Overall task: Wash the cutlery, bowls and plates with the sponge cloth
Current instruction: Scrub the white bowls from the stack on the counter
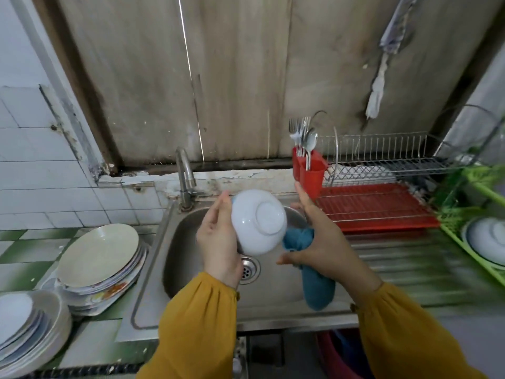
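My left hand holds a white bowl above the steel sink, with the bowl's base turned towards me. My right hand grips a blue sponge cloth that hangs down next to the bowl's right side. A stack of plates leans on the counter left of the sink. A second pile of plates and bowls sits at the bottom left. Forks and spoons stand in a red cutlery holder.
The tap rises behind the sink. A wire dish rack over a red tray stands to the right, with white dishes at its back. A green basket at far right holds white bowls. A ribbed steel drainboard lies beside the sink.
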A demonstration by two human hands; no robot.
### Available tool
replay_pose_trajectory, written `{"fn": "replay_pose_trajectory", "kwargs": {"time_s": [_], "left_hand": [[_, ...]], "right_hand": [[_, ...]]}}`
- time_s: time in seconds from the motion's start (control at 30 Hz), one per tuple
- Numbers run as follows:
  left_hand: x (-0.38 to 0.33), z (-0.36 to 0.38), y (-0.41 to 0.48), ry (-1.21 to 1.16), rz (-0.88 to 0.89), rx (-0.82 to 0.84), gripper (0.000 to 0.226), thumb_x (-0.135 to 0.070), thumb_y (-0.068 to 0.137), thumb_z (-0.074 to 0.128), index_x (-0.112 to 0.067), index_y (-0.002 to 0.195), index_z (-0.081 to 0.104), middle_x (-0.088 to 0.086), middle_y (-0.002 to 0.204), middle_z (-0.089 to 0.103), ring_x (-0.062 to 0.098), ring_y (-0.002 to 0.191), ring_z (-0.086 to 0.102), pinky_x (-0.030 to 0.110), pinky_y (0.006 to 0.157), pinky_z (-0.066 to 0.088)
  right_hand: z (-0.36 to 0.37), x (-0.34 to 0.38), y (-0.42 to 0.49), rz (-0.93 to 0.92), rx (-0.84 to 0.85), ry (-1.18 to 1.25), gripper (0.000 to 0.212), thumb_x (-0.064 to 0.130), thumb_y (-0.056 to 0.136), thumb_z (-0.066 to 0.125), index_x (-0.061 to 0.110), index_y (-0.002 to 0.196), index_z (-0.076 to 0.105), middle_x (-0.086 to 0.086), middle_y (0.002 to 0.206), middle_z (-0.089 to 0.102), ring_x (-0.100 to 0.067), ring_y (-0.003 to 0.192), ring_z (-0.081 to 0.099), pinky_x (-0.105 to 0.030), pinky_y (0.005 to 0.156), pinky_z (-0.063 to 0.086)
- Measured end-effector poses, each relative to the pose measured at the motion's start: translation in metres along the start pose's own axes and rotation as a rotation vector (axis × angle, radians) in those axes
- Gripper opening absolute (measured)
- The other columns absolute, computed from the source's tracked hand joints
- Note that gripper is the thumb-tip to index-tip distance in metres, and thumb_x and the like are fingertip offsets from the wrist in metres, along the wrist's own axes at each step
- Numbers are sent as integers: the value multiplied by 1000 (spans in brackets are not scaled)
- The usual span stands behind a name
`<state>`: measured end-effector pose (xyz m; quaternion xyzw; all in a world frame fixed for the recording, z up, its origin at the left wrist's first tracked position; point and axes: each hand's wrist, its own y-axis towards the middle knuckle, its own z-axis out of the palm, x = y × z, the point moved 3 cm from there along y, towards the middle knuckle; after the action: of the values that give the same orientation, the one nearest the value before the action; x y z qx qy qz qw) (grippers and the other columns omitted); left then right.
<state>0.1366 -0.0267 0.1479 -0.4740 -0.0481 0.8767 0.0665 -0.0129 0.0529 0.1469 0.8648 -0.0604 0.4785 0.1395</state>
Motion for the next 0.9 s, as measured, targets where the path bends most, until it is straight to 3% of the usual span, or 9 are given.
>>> {"fn": "replay_pose_trajectory", "kwargs": {"time_s": [0.1,0.2,0.27,0.37,0.43,0.53,0.63,0.73,0.9], "left_hand": [[27,27,-19,41,-16,73,13,-24,96,58,-21,101,70,1,109,72,20,101,67,38,85,57],[54,44,-30,109,-26,198,15,-27,95,59,-24,104,70,-1,110,72,22,108,65,40,87,56],[69,48,-36,170,35,301,22,-27,89,67,-28,111,68,-4,113,71,19,109,65,34,83,56],[94,56,-43,363,157,515,68,-32,70,81,-31,132,54,-5,131,58,11,118,58,28,89,54],[112,64,-41,554,233,667,93,-43,62,83,-39,142,36,-8,142,41,4,128,46,25,100,47],[135,81,-29,806,319,840,112,-42,60,88,-37,147,17,-7,146,20,-13,132,25,7,106,30],[155,103,-19,940,397,914,116,-30,63,91,-32,147,11,-4,151,12,-8,134,19,1,106,19],[178,128,-10,1000,412,960,117,-32,63,91,-34,145,7,-13,151,8,1,138,16,2,108,14],[214,168,19,1053,437,915,110,-35,65,89,-16,151,22,-6,150,23,6,136,25,12,112,19]], "right_hand": [[-19,-23,-15,-24,-2,24,125,22,53,95,44,150,19,26,145,38,6,135,33,-22,112,30],[-41,-40,-31,-20,-77,35,106,22,58,93,57,134,27,40,132,37,24,121,35,1,96,29],[-52,-54,-41,6,-126,38,105,20,58,93,55,135,30,36,134,41,10,126,40,-7,101,36],[-67,-77,-53,53,-189,52,108,22,59,92,42,146,33,25,140,46,-4,126,47,-32,104,45],[-80,-92,-55,79,-217,62,105,23,62,91,39,148,33,24,139,47,-3,122,48,-34,102,47],[-98,-116,-53,117,-239,52,101,26,63,90,41,146,34,22,136,49,-4,121,49,-25,95,45],[-115,-142,-46,156,-245,38,103,16,63,89,50,140,30,31,130,45,-6,120,49,-21,89,42],[-137,-169,-35,209,-246,53,113,12,60,91,45,145,25,30,121,49,-4,111,52,-26,91,43],[-178,-210,0,252,-193,-23,91,9,58,92,42,125,41,19,121,54,-14,118,50,-26,92,40]]}}
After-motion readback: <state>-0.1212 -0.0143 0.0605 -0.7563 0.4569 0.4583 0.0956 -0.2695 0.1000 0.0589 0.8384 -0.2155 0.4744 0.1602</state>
